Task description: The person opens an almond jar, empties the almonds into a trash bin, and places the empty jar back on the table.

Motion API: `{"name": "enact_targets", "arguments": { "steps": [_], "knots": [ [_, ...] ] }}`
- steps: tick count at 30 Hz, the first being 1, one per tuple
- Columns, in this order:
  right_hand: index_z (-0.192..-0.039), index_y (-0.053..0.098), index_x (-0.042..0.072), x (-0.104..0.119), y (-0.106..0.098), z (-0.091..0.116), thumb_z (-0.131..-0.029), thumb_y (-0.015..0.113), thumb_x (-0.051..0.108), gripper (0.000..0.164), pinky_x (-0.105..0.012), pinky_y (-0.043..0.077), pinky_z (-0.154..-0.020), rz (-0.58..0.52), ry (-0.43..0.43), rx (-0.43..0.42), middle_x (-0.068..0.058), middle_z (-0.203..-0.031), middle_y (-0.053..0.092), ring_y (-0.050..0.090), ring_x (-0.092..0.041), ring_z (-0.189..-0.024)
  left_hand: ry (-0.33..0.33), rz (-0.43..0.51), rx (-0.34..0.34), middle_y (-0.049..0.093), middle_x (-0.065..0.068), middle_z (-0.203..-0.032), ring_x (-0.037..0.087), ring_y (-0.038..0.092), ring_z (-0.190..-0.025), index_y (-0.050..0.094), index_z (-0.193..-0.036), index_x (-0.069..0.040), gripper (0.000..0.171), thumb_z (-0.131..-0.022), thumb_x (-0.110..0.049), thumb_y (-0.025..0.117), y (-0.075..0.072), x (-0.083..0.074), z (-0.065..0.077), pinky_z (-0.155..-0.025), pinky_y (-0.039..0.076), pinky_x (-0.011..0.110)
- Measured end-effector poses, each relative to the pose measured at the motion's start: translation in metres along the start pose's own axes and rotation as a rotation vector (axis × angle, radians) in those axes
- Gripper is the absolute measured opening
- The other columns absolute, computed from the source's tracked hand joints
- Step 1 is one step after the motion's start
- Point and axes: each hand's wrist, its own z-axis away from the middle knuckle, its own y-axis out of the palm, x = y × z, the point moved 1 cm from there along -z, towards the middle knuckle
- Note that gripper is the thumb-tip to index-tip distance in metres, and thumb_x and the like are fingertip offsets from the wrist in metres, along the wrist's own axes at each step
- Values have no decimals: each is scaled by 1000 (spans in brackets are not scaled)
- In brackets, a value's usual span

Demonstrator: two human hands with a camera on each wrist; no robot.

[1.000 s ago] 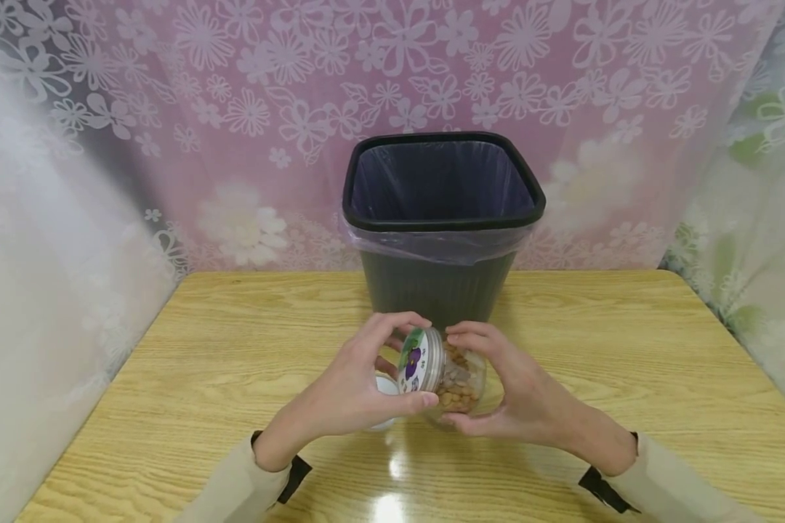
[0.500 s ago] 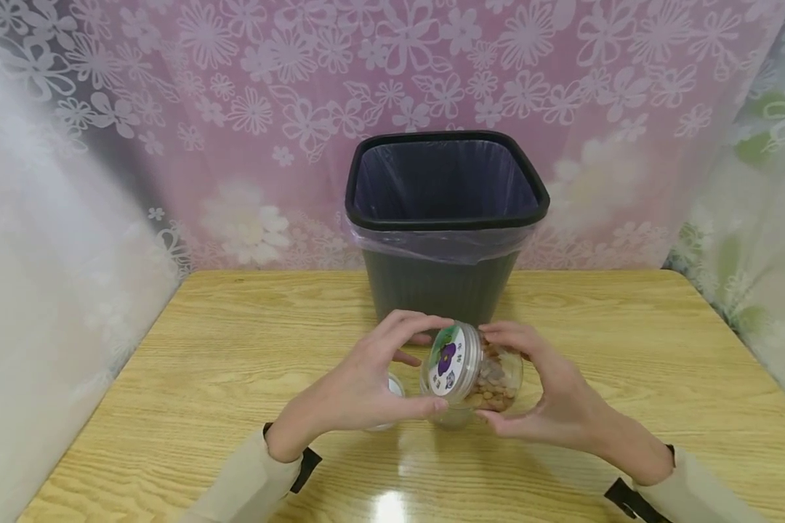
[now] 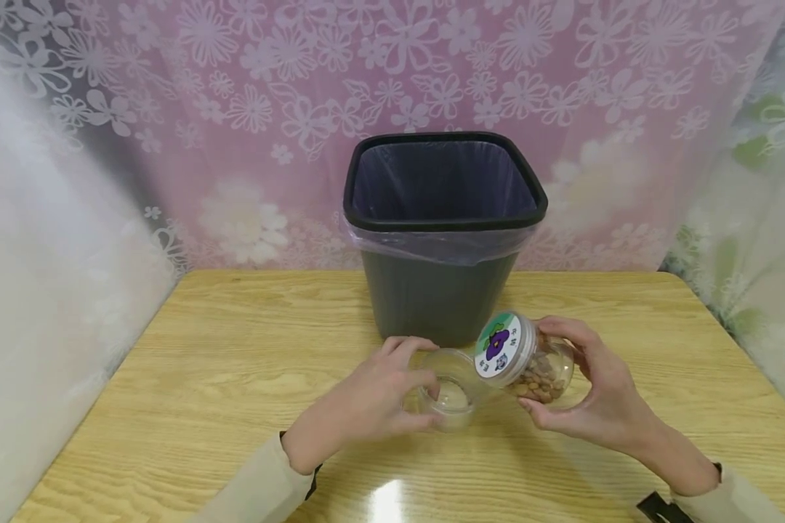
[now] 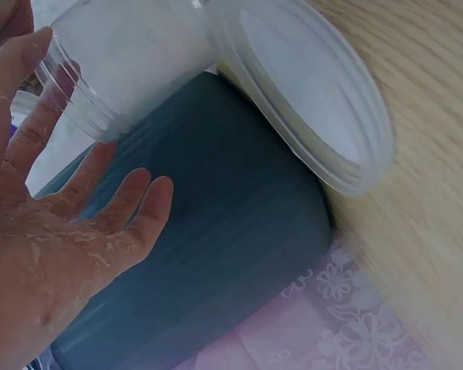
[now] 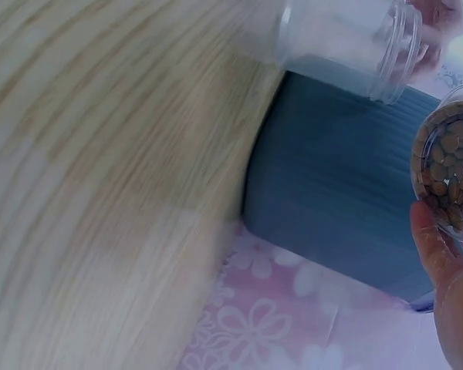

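My right hand (image 3: 602, 396) grips a clear jar of nuts (image 3: 543, 374), which look like almonds, off to the right. This jar is tilted, its lid labelled with a purple flower facing left. A second clear jar (image 3: 454, 388), uncapped and with no visible contents, stands upright on the table. Around its rim curl the thumb and fingers of my left hand (image 3: 376, 399); one finger seems to reach inside the mouth. In the left wrist view, a white screw lid (image 4: 309, 92) lies beside the uncapped jar; the left hand hides it in the head view.
A dark bin (image 3: 432, 298) lined with a purple bag stands just behind the jars on the wooden table (image 3: 255, 327). Floral curtains (image 3: 288, 131) hang behind the table and at both sides.
The right hand has carried the nut jar to the right. My left hand has let go of that jar's lid end and come down onto the uncapped jar, which was mostly hidden before.
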Motion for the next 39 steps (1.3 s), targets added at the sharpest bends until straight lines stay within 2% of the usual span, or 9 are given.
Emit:
{"name": "enact_targets", "arguments": {
  "steps": [6, 12, 17, 21, 24, 28, 30, 34, 39],
  "knots": [
    [-127, 46, -24, -4, -3, 7, -81, 80, 46, 90, -11, 46, -105, 50, 45, 1, -7, -138, 57, 54, -10, -130, -31, -56, -32, 51, 3, -149, 31, 50, -135, 67, -84, -29, 19, -90, -45, 76, -7, 15, 16, -105, 51, 53],
    [-128, 47, -22, -7, -1, 10, -81, 79, 50, 91, -8, 47, -100, 67, 72, 8, -4, -138, 57, 55, -8, -129, -47, -68, -99, 57, 9, -143, 35, 56, -127, 65, -77, -29, 20, -87, -36, 81, -23, 39, 45, -97, 53, 55],
    [-129, 48, -21, -10, 2, 12, -81, 80, 47, 88, -8, 49, -97, 43, 69, 27, -9, -136, 58, 55, -9, -129, -109, -93, -155, 60, 12, -138, 37, 57, -125, 68, -79, -28, 16, -85, -29, 82, -35, 59, 68, -97, 53, 56],
    [-129, 50, -20, -12, 7, 13, -81, 82, 43, 85, -9, 50, -98, 25, 58, 44, -14, -134, 59, 55, -11, -131, -157, -110, -186, 59, 12, -139, 38, 55, -129, 69, -90, -26, 15, -84, -30, 83, -43, 65, 77, -99, 51, 61],
    [-128, 51, -19, -13, 11, 13, -80, 83, 42, 84, -10, 50, -98, 16, 55, 55, -15, -133, 59, 55, -13, -130, -122, -94, -263, 58, 11, -140, 36, 56, -129, 69, -99, -26, 20, -85, -30, 82, -46, 61, 75, -100, 51, 59],
    [-129, 52, -17, -11, 17, 14, -80, 84, 40, 82, -10, 51, -96, 8, 64, 82, -14, -132, 59, 56, -12, -128, 46, -34, -402, 61, 7, -136, 29, 60, -125, 68, -110, -22, 27, -87, -27, 81, -42, 40, 60, -95, 55, 47],
    [-129, 52, -15, -10, 20, 13, -79, 86, 38, 81, -9, 51, -95, 0, 68, 100, -13, -132, 59, 56, -10, -128, 133, -1, -429, 61, 6, -135, 25, 60, -124, 67, -116, -20, 32, -87, -26, 81, -35, 27, 49, -93, 56, 40],
    [-130, 52, -14, -7, 25, 12, -77, 88, 34, 80, -10, 51, -94, -28, 67, 138, -12, -132, 59, 56, -9, -127, 220, 92, -380, 56, 4, -140, 21, 58, -127, 62, -131, -20, 47, -89, -29, 80, -19, 5, 32, -97, 56, 33],
    [-133, 50, -10, -1, 32, 14, -73, 92, 27, 82, -12, 53, -90, -56, 85, 211, -10, -134, 58, 57, -8, -124, 227, 211, -279, 46, 5, -149, 22, 51, -137, 54, -144, -25, 64, -87, -33, 82, -4, -8, 16, -106, 53, 35]
  ]
}}
